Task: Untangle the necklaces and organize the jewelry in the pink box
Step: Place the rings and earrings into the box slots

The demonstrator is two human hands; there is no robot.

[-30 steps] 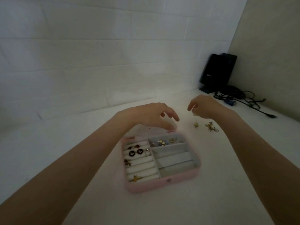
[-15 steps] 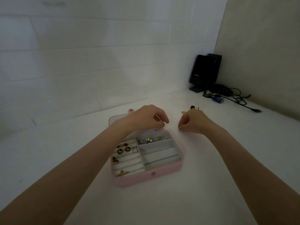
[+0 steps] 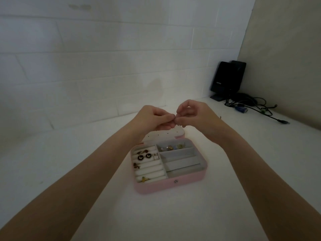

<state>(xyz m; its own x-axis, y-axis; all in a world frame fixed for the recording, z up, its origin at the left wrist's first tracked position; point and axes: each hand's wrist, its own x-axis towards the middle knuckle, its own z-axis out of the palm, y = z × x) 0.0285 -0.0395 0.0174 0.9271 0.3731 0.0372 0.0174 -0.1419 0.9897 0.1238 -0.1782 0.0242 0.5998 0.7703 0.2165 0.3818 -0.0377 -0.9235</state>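
The pink jewelry box lies open on the white table, lid laid flat behind it. Its left side has white ring rolls holding black round earrings and a gold piece. The top right compartment holds several small gold charms; the two grey compartments below it hold nothing. My left hand and my right hand meet fingertip to fingertip above the lid, pinching a small jewelry piece between them. It is mostly hidden by my fingers.
A black device stands in the back right corner with a tangle of cables trailing along the table. White tiled wall runs behind; a beige wall stands on the right.
My right hand lifted from the table beside the box and met my left hand above the lid. Both hands now pinch the same small piece. The camera view shifted slightly.
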